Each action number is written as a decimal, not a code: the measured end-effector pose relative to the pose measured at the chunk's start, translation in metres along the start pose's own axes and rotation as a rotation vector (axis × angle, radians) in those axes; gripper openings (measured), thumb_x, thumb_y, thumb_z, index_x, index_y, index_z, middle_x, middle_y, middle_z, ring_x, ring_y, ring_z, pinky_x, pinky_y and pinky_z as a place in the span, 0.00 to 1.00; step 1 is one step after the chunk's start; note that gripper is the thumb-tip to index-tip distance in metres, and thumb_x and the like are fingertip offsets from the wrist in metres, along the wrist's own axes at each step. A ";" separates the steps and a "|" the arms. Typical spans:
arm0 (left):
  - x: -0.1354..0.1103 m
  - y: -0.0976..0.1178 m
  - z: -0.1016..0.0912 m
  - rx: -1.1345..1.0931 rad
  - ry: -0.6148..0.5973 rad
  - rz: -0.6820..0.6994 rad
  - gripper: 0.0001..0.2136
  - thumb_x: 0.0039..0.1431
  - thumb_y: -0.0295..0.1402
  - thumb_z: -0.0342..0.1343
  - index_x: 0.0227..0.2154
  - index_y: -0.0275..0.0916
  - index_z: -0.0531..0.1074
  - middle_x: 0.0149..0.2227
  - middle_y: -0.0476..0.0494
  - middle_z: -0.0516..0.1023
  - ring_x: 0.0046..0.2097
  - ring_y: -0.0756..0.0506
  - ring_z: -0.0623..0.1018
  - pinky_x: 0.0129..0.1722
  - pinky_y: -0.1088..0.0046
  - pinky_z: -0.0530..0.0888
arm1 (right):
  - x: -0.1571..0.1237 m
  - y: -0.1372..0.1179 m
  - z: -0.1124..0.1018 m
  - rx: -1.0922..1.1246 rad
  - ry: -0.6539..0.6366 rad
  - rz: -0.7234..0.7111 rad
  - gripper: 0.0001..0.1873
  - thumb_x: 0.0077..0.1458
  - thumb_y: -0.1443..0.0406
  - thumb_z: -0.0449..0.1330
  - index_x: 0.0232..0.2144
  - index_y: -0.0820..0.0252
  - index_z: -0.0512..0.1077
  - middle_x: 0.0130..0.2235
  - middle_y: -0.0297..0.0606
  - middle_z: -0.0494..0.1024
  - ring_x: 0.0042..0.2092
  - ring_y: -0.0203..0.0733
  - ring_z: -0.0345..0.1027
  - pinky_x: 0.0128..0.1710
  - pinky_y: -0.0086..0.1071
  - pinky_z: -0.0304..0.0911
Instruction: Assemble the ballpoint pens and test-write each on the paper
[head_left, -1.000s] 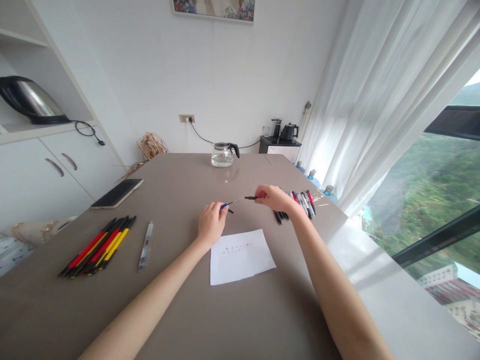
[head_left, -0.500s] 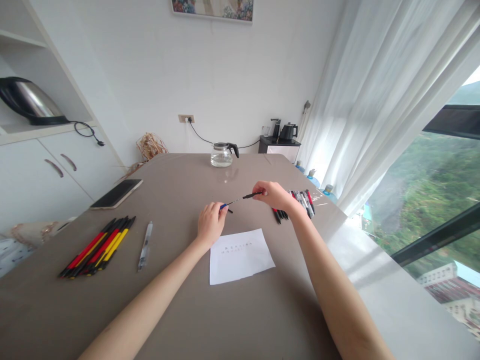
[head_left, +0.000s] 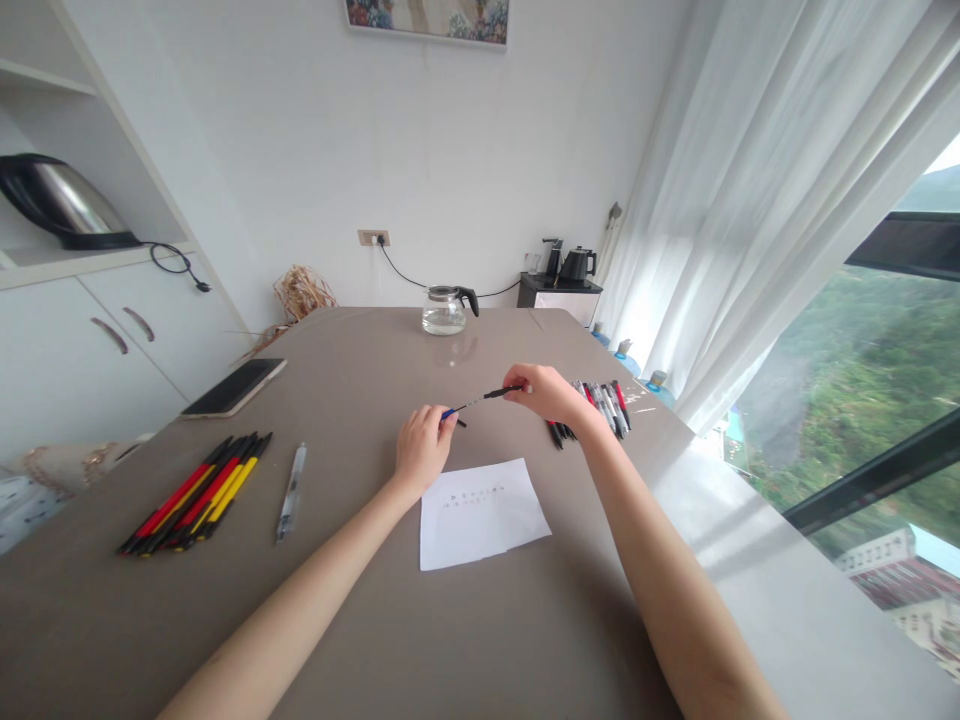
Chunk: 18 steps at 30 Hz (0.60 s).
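My left hand (head_left: 421, 447) is closed, pinching a thin pen refill (head_left: 472, 402) with a blue piece at the fingertips. A short black piece (head_left: 461, 424) pokes out below those fingers; what it belongs to is hidden. My right hand (head_left: 541, 390) is closed around a black pen barrel (head_left: 499, 392), its end pointing at the refill. Refill and barrel are in line and meet or nearly touch; I cannot tell how far one is inside the other. Just below lies a white sheet of paper (head_left: 480, 540) with small handwritten marks.
Several red, black and yellow pens (head_left: 199, 495) lie at the left beside one clear pen (head_left: 291, 495). Behind my right hand are several more pens (head_left: 604, 405). A phone (head_left: 236, 388) rests at the left edge, a glass pot (head_left: 444, 315) at the far edge.
My right hand has shifted slightly left with the black barrel, and the gap between barrel and refill has narrowed. My left hand is nearly still.
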<state>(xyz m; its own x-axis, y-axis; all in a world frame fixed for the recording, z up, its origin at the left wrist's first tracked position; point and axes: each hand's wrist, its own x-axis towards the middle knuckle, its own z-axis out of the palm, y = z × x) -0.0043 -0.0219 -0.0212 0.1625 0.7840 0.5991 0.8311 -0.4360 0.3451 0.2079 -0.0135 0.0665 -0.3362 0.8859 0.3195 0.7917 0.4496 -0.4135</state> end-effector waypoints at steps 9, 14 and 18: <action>0.000 0.000 -0.001 -0.017 -0.008 0.005 0.13 0.58 0.40 0.38 0.34 0.40 0.65 0.33 0.44 0.69 0.37 0.46 0.68 0.36 0.70 0.63 | 0.000 0.002 0.000 0.017 -0.001 0.006 0.06 0.47 0.63 0.55 0.30 0.58 0.69 0.30 0.34 0.72 0.31 0.35 0.63 0.32 0.26 0.55; 0.000 0.003 -0.002 -0.005 -0.026 0.030 0.13 0.58 0.39 0.38 0.35 0.40 0.65 0.33 0.44 0.69 0.37 0.46 0.67 0.36 0.69 0.63 | 0.002 0.001 0.004 0.021 0.007 -0.015 0.07 0.47 0.63 0.55 0.31 0.58 0.69 0.30 0.34 0.72 0.32 0.35 0.63 0.32 0.26 0.55; 0.000 0.006 -0.004 0.006 -0.061 0.077 0.13 0.58 0.39 0.39 0.35 0.40 0.65 0.33 0.45 0.69 0.37 0.46 0.67 0.36 0.69 0.63 | 0.005 -0.008 0.019 0.050 -0.050 -0.054 0.07 0.47 0.64 0.55 0.30 0.58 0.70 0.30 0.34 0.73 0.31 0.34 0.63 0.31 0.26 0.55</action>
<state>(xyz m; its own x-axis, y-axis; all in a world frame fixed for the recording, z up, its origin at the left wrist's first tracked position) -0.0018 -0.0267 -0.0164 0.2584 0.7737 0.5784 0.8181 -0.4937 0.2950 0.1897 -0.0105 0.0556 -0.4037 0.8641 0.3005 0.7455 0.5011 -0.4395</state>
